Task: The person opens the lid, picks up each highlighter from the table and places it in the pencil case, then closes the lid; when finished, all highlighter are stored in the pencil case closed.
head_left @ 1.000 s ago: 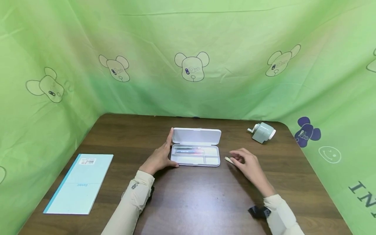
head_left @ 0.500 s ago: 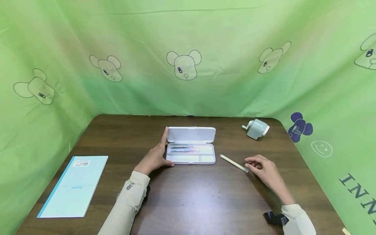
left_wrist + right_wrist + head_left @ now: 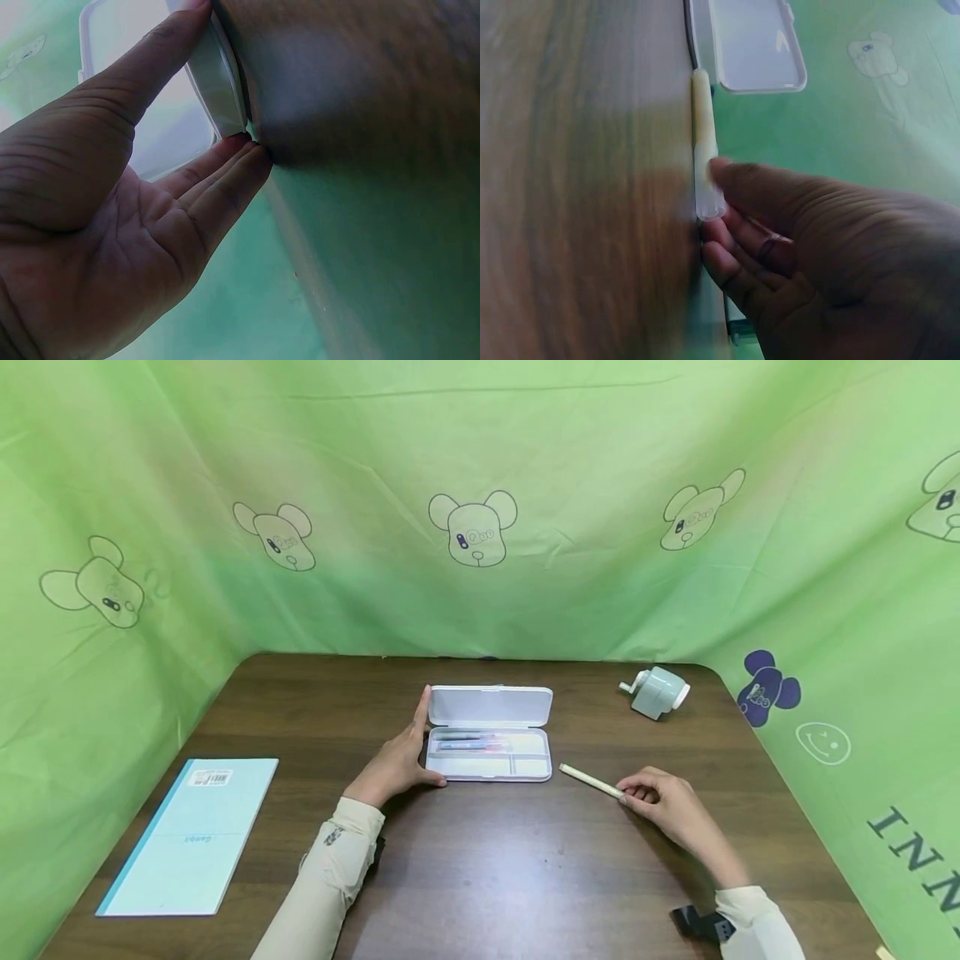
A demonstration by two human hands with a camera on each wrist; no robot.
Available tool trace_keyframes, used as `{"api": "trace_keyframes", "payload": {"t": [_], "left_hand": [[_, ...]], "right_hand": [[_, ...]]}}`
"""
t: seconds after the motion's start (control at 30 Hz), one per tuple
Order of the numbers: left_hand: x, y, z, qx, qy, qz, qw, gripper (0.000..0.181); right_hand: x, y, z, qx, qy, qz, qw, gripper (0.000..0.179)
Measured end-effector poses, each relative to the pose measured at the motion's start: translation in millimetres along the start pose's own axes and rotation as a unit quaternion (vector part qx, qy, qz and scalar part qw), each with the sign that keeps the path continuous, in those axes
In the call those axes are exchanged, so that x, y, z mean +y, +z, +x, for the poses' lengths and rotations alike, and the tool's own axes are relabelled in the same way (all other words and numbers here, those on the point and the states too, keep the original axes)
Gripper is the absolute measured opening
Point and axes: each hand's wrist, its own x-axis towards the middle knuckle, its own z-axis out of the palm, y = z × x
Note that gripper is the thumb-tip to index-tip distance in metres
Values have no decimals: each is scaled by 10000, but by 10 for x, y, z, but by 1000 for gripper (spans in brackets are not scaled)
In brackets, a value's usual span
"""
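Note:
A white pencil case (image 3: 490, 768) lies unfolded on the table with its lid (image 3: 491, 706) raised. Several slim pens (image 3: 468, 742) rest in its rear compartment. My left hand (image 3: 396, 766) spans the case's left side, thumb at the front corner and straight index finger along the lid's side; in the left wrist view the fingertips (image 3: 251, 142) touch the case. To the right, my right hand (image 3: 667, 806) pinches the near end of a cream pen (image 3: 588, 778) between thumb and fingers. That end looks translucent in the right wrist view, and the pen's far end points at the case.
A light blue notebook (image 3: 191, 839) lies at the left of the brown table (image 3: 480, 877). A grey-green crank pencil sharpener (image 3: 659, 693) stands at the back right. Green cloth (image 3: 480, 602) hangs around the table's back and sides.
My right hand has moved right along the cream pen, uncovering most of it, and now pinches its near end. The left hand stays at the case. The head view has shifted slightly.

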Motion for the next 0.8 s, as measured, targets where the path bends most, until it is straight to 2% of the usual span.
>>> {"api": "trace_keyframes", "payload": {"t": [0.17,0.4,0.6,0.8], "left_hand": [[-10,7,-1,-11,-69,31,10000,151],[2,-3,6,-63,-46,38,10000,154],[7,-12,16,-38,-31,19,10000,153],[28,-5,-5,-9,-35,-30,10000,152]], "right_hand": [[3,27,0,101,-151,-56,9998,18],[40,44,57,637,28,-75,9979,20],[-44,190,316,994,60,129,9949,15],[-272,504,660,688,49,470,9965,15]]}}
